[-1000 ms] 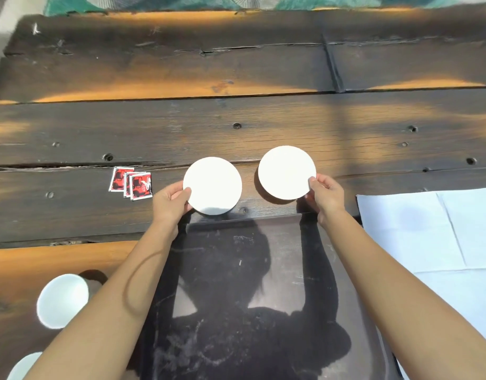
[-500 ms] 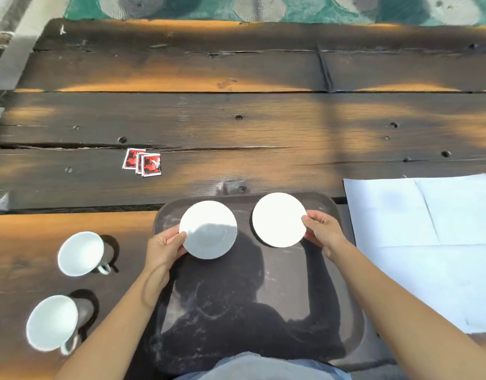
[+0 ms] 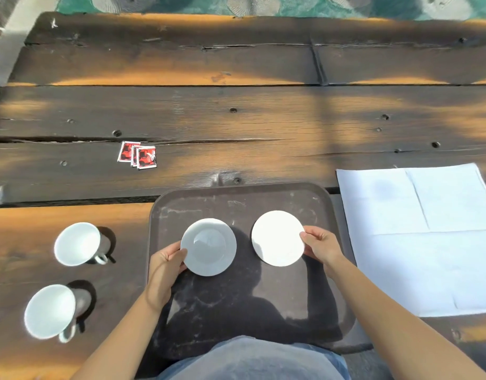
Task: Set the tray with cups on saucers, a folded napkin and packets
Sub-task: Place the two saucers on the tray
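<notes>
The dark brown plank table (image 3: 236, 119) is glowing orange in patches. The dark brown rectangular plastic tray (image 3: 236, 198) is showing pale grey scuffs. On it, the left white round china saucer (image 3: 208, 246) is looking greyish in shadow, while the right white round china saucer (image 3: 277, 238) is glaring white. Near the table's left edge, two white china cups (image 3: 77, 244) (image 3: 50, 311) are gleaming. The small square packets (image 3: 137, 157) are showing red-and-black print with white borders. The white paper napkin (image 3: 428, 242) is showing faint crease lines.

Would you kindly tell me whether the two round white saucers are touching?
Apart: head view shows bare brown tray between left white saucer and right white saucer.
</notes>
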